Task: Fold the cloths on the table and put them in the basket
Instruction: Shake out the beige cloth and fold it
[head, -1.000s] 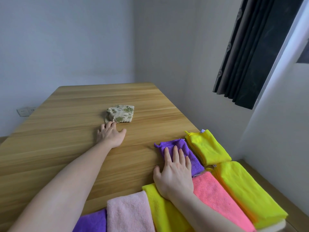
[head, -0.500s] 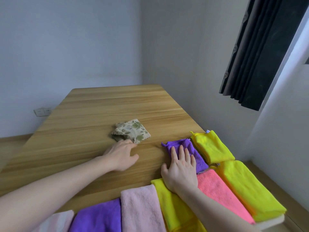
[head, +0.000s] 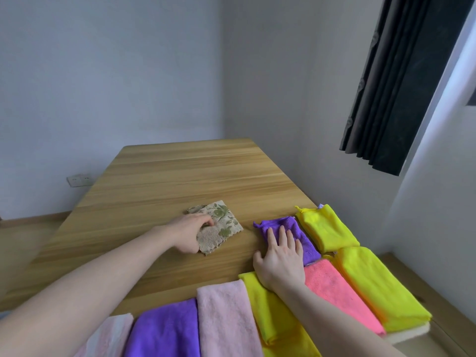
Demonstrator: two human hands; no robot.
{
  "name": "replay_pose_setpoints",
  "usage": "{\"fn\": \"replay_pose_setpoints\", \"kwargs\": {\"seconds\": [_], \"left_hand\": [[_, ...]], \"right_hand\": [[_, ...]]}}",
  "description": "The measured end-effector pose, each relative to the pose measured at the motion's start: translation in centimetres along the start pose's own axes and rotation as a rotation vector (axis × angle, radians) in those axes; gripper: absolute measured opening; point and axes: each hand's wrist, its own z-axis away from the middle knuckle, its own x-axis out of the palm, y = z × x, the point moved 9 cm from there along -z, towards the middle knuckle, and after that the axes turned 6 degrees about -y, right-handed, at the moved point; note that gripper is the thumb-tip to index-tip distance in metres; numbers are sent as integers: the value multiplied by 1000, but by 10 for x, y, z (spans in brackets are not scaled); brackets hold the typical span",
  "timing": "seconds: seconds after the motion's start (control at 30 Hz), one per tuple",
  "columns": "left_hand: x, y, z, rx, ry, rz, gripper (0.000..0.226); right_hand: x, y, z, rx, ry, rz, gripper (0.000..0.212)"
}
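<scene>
L hand [head: 192,234] grips the floral cloth [head: 219,229] mid-desk, fingers curled over its near-left corner, prob. to drag it toward the near edge w/ the rest. R hand [head: 280,256] lies flat, fingers straight, on the purple cloth [head: 296,233] by the desk's [head: 180,171] right edge, likely pinning it so the folded row stays put. Other folded cloths line the near and right edges. No basket in view.

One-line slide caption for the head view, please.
Left hand grips the floral beige cloth on the wooden table; right hand rests flat on a folded purple cloth.
</scene>
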Motion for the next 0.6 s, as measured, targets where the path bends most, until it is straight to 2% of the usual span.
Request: {"fn": "replay_pose_setpoints", "kwargs": {"seconds": [0.07, 0.17, 0.23, 0.43, 0.5, 0.6], "left_hand": [[0, 0, 4, -8, 30, -59, 62], [-12, -1, 15, -56, 163, -110, 30], [-22, -2, 23, -74, 227, -116, 21], [-76, 0, 63, -52, 367, 41, 14], [-88, 3, 73, -42, 371, 85, 17], [-103, 8, 93, -34, 369, 122, 27]], "right_hand": [[0, 2, -1, 6, -7, -2, 77], [-1, 2, 1, 11, -24, -7, 77], [-2, 1, 2, 14, -42, -23, 77], [-37, -5, 6, 12, -56, -161, 71], [-53, -11, 7, -10, -33, -214, 63], [-74, -30, 12, -77, -26, -311, 68]]}}
